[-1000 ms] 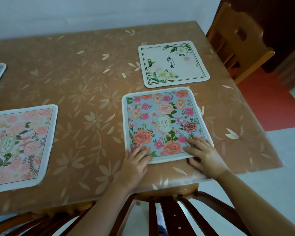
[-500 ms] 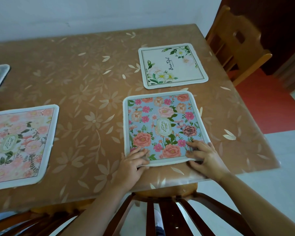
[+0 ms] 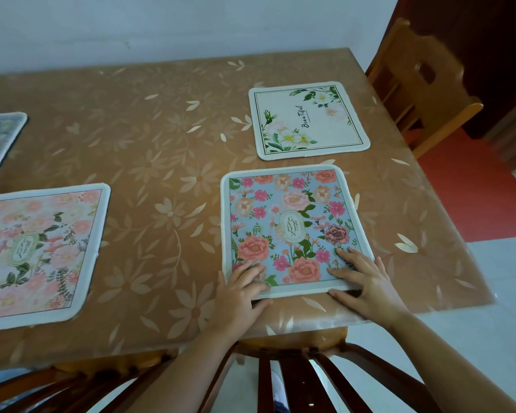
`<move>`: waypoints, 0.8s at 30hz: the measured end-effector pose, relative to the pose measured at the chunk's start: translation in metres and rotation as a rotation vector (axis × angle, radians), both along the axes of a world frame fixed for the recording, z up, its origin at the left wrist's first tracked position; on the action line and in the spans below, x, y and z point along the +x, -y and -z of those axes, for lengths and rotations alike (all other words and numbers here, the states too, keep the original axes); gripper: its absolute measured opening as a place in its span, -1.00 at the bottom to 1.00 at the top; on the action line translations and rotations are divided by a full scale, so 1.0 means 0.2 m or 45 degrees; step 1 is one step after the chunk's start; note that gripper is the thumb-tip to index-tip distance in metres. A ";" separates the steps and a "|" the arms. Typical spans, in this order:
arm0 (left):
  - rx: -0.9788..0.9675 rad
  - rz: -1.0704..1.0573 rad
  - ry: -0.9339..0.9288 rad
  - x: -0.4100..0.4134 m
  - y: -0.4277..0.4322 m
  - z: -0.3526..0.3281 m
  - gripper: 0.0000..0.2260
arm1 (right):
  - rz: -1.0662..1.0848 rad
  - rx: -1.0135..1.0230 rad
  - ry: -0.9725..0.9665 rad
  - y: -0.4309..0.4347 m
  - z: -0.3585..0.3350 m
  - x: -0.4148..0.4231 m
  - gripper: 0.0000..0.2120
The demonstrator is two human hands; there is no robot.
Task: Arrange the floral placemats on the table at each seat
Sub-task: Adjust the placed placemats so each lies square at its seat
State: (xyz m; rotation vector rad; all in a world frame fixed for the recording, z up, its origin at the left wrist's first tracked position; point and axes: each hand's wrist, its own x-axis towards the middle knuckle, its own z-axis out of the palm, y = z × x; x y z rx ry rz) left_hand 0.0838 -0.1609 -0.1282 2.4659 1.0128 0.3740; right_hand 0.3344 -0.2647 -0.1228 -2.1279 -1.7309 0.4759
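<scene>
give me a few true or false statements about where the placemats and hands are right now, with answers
1. Both the left hand and the right hand rest on the near edge of the blue floral placemat. True.
2. The white placemat overlaps the blue floral placemat. False: it lies beyond it, with a strip of table showing between them.
3. The pink placemat lies flat to the left of the blue floral placemat. True.
4. The left hand is lifting the pink placemat. False: no hand touches the pink placemat.
5. A wooden chair stands at the table's right end. True.
</scene>
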 end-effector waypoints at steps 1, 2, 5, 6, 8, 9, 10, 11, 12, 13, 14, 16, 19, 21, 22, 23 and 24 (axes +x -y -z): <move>0.012 0.001 -0.029 0.00 0.00 0.00 -0.81 | 0.005 -0.018 0.017 -0.01 -0.01 -0.01 -0.59; 0.008 -0.006 -0.056 0.00 0.01 0.00 -0.80 | 0.003 -0.036 0.029 -0.03 -0.02 -0.03 -0.58; -0.056 -0.055 -0.092 -0.01 0.03 -0.01 -0.74 | -0.016 -0.020 0.011 -0.11 -0.08 -0.11 -0.63; -0.059 -0.067 -0.085 -0.02 0.04 -0.02 -0.73 | -0.014 0.002 0.034 -0.14 -0.11 -0.15 -0.64; -0.031 -0.060 -0.105 -0.06 0.02 -0.05 -0.69 | 0.011 0.036 0.117 -0.22 -0.16 -0.24 -0.63; 0.000 -0.047 -0.138 -0.08 0.01 -0.07 -0.66 | 0.019 0.054 0.143 -0.26 -0.19 -0.28 -0.62; 0.039 -0.037 -0.173 -0.12 -0.02 -0.09 -0.64 | 0.013 0.068 0.158 -0.30 -0.21 -0.33 -0.60; 0.073 -0.038 -0.200 -0.15 -0.05 -0.11 -0.62 | -0.008 0.074 0.175 -0.35 -0.24 -0.39 -0.59; 0.098 -0.054 -0.209 -0.20 -0.08 -0.14 -0.61 | -0.037 0.076 0.195 -0.38 -0.27 -0.45 -0.57; 0.116 -0.082 -0.198 -0.24 -0.11 -0.17 -0.61 | -0.063 0.081 0.213 -0.42 -0.29 -0.52 -0.56; 0.130 -0.120 -0.176 -0.29 -0.15 -0.20 -0.61 | -0.077 0.092 0.222 -0.45 -0.32 -0.59 -0.57; 0.178 -0.197 -0.114 -0.41 -0.22 -0.27 -0.61 | -0.093 0.113 0.234 -0.50 -0.36 -0.73 -0.57; 0.274 -0.267 -0.079 -0.64 -0.32 -0.38 -0.62 | -0.145 0.115 0.248 -0.58 -0.43 -0.96 -0.56; 0.267 -0.323 -0.056 -0.84 -0.38 -0.44 -0.62 | -0.175 0.123 0.261 -0.63 -0.48 -1.13 -0.56; 0.273 -0.337 -0.037 -0.95 -0.41 -0.46 -0.62 | -0.184 0.128 0.255 -0.66 -0.51 -1.23 -0.56; 0.286 -0.342 -0.028 -1.07 -0.43 -0.49 -0.63 | -0.189 0.139 0.231 -0.68 -0.54 -1.34 -0.57; 0.299 -0.348 -0.039 -1.19 -0.46 -0.51 -0.63 | -0.191 0.154 0.198 -0.70 -0.56 -1.44 -0.57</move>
